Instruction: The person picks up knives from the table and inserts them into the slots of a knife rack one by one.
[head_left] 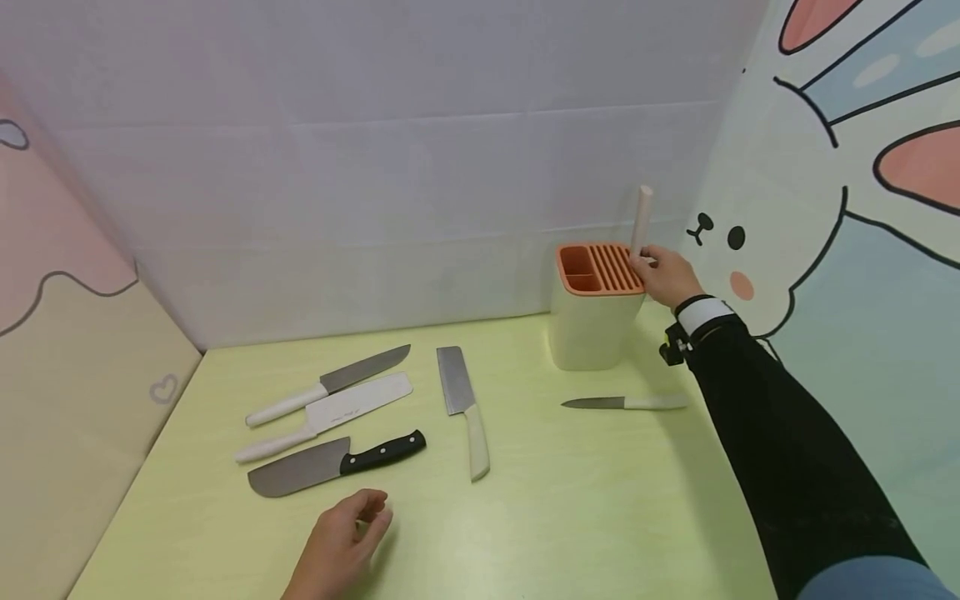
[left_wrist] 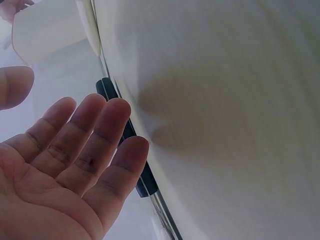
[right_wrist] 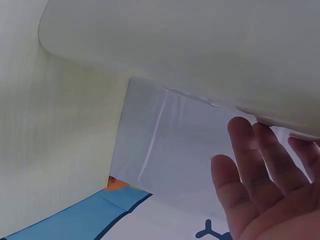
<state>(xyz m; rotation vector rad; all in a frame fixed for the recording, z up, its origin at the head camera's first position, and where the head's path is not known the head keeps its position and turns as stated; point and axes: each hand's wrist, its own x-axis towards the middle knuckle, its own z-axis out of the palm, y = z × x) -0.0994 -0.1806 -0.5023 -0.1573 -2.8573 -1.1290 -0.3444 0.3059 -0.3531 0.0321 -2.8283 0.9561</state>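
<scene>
At the right, my right hand (head_left: 669,277) touches the orange-topped rim of a cream knife block (head_left: 587,329), beside the foot of a pale handle (head_left: 642,218) standing up from its slots. In the right wrist view its fingers (right_wrist: 246,150) extend along the block's outer wall; the thumb is mostly hidden. My left hand (head_left: 341,537) hovers low over the table, fingers relaxed and holding nothing. Just beyond it lies a black-handled cleaver (head_left: 300,468). Further back lie a white-handled knife with a pale blade (head_left: 360,403) and a white-handled grey-bladed knife (head_left: 367,367).
A cream-handled cleaver (head_left: 456,379) lies near the middle of the yellow-green table (head_left: 540,517). In front of the block is a small paring knife (head_left: 600,402) with a white handle. A pale wall covering (head_left: 375,183) rises behind, and a cartoon-printed sheet (head_left: 885,333) borders the right.
</scene>
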